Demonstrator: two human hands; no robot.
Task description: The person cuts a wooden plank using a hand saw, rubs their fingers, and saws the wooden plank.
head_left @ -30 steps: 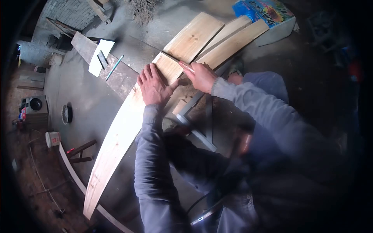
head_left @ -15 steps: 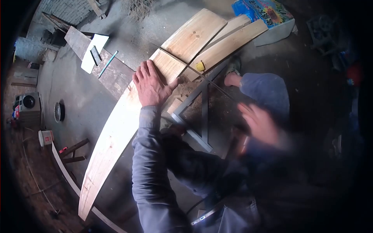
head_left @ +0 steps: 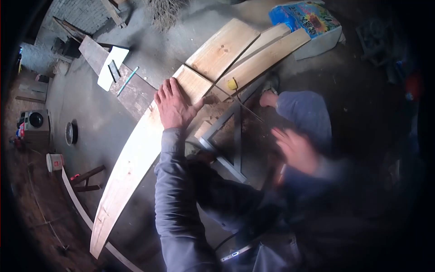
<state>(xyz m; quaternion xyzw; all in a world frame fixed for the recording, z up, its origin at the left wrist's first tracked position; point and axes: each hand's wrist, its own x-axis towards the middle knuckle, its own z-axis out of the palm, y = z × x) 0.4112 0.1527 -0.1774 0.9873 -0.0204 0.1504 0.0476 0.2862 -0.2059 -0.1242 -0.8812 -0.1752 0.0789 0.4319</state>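
Observation:
A long pale wooden board (head_left: 129, 167) runs diagonally across the view, with a curved edge and a narrow lower end. My left hand (head_left: 174, 106) lies flat on it with the fingers stretched and the thumb out to the side. Just beyond the fingers a dark cut line crosses the board, with a short section (head_left: 195, 84) on the near side and a wider end (head_left: 222, 47) past it. In that line sits a thin saw blade (head_left: 247, 109), seen almost edge-on. My right hand (head_left: 297, 149) is blurred around the saw's handle end; the handle itself is hidden.
Two more planks (head_left: 267, 54) lie beside the board, with a yellow tape measure (head_left: 232, 84) on one. A grey metal frame (head_left: 238, 145) stands below. A bench plank (head_left: 136, 97) carries a blue-green pencil (head_left: 128, 81). A colourful bag (head_left: 308, 20) is at the back; another person's leg (head_left: 301, 111) is close by.
The saw blade has drawn back toward my right side, and its tip no longer sticks out past the board's far edge. My left hand stays put on the board. The view has shifted slightly.

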